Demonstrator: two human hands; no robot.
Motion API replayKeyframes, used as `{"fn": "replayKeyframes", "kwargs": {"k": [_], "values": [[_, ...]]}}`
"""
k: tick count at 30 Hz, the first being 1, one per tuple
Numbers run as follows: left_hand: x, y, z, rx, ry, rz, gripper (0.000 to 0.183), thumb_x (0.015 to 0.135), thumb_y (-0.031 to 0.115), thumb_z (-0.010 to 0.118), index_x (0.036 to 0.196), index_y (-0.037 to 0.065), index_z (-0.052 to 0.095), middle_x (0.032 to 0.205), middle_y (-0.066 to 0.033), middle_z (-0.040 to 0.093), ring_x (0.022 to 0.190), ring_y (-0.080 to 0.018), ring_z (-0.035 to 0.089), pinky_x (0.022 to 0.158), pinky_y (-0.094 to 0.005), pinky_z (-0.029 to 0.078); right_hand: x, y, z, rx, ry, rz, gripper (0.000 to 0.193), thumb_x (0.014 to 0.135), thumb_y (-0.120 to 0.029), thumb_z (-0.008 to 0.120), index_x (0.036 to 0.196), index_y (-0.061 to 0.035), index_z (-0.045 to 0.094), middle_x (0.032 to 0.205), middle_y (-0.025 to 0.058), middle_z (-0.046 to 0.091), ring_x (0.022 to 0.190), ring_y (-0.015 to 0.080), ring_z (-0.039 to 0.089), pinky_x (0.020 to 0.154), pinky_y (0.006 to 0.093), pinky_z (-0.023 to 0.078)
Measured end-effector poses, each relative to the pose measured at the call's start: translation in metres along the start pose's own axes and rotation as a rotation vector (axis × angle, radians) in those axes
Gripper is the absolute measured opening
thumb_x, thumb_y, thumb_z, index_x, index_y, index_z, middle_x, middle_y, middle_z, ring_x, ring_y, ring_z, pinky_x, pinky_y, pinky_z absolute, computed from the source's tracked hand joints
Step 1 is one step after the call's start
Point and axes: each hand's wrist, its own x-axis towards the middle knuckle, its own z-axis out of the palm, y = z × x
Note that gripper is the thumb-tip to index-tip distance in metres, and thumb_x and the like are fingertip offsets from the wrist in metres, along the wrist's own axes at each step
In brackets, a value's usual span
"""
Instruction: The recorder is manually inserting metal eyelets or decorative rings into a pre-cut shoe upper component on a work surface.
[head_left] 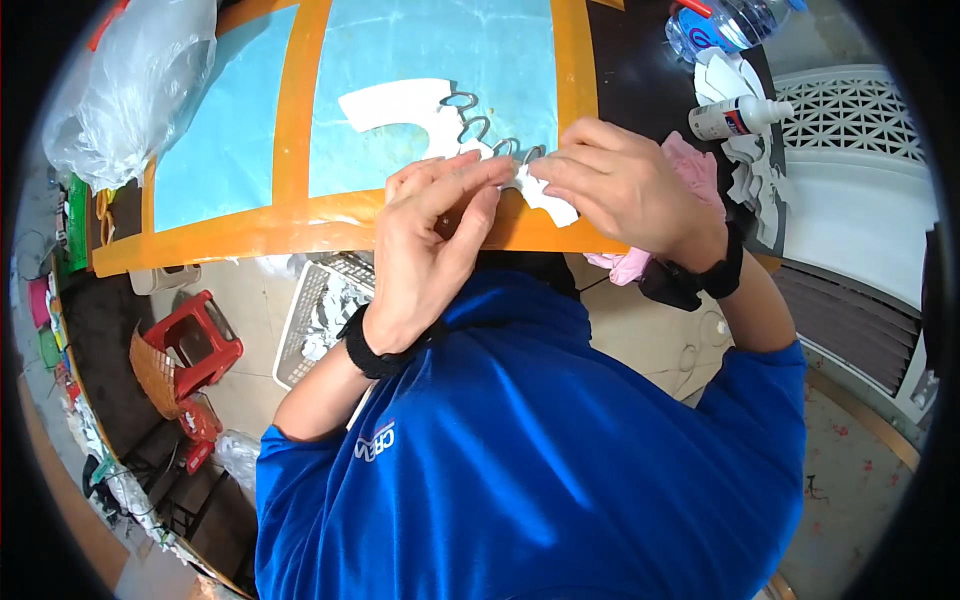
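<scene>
Several curved white pieces [395, 103], flat like thin fabric or foam, lie in a row on the table with metal wire loops [478, 128] along their upper edge. Over the middle of the row, my left hand [425, 225] has its fingers stretched to the right, thumb and forefinger brought together at the pieces' edge. My right hand [625, 185] pinches the white piece at the right end [545, 203], close to the last loop [534, 153]. Fingertips of both hands nearly meet there and hide part of the work.
The table has a light blue sheet [240, 120] edged with orange tape [290, 100]. A plastic bag [140, 90] lies far left. At right are a white squeeze bottle [735, 117], a water bottle [725, 28] and pink cloth [690, 165]. Below stand a basket [290, 335] and red stool [215, 345].
</scene>
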Motion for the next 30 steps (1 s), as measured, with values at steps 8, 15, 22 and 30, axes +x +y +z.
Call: {"fn": "replayKeyframes", "kwargs": {"k": [8, 15, 22, 30], "values": [[0.015, 0.016, -0.017, -0.278, 0.155, -0.237, 0.03, 0.101, 0.004, 0.073, 0.131, 0.003, 0.077, 0.102, -0.0038, 0.07, 0.093, -0.0109, 0.064, 0.088, -0.027, 0.051, -0.012, -0.017, 0.002, -0.116, 0.024, 0.019, 0.032, 0.081, -0.009, 0.073, 0.113, -0.0041, 0.071, 0.099, 0.0024, 0.067, 0.099, 0.0196, 0.063, 0.081, 0.0338, 0.056], [0.044, 0.021, -0.033, 0.388, 0.047, 0.243, 0.018, 0.089, 0.005, 0.08, 0.106, 0.008, 0.081, 0.099, -0.0074, 0.068, 0.095, -0.0256, 0.062, 0.088, -0.0364, 0.051, -0.013, -0.022, 0.01, -0.121, 0.027, 0.047, 0.03, 0.083, -0.01, 0.071, 0.112, -0.0022, 0.072, 0.103, 0.002, 0.067, 0.1, 0.0196, 0.063, 0.084, 0.0339, 0.056], [0.054, 0.019, -0.007, 0.451, -0.211, 0.204, 0.011, 0.086, 0.012, 0.077, 0.095, 0.007, 0.081, 0.092, -0.011, 0.074, 0.088, -0.0336, 0.07, 0.08, -0.0443, 0.058, -0.02, -0.025, 0.011, -0.134, 0.027, 0.066, 0.032, 0.085, -0.01, 0.069, 0.115, -0.0013, 0.072, 0.113, 0.0054, 0.067, 0.111, 0.0219, 0.063, 0.095, 0.0358, 0.056], [0.057, 0.03, -0.001, 0.688, -0.247, 0.239, 0.007, 0.089, 0.011, 0.077, 0.095, 0.008, 0.079, 0.093, -0.0099, 0.076, 0.083, -0.0278, 0.074, 0.074, -0.0366, 0.059, -0.025, -0.024, 0.013, -0.139, 0.072, 0.064, 0.031, 0.087, -0.011, 0.068, 0.115, 0.0003, 0.073, 0.114, 0.006, 0.068, 0.114, 0.0231, 0.062, 0.098, 0.0368, 0.055]]}}
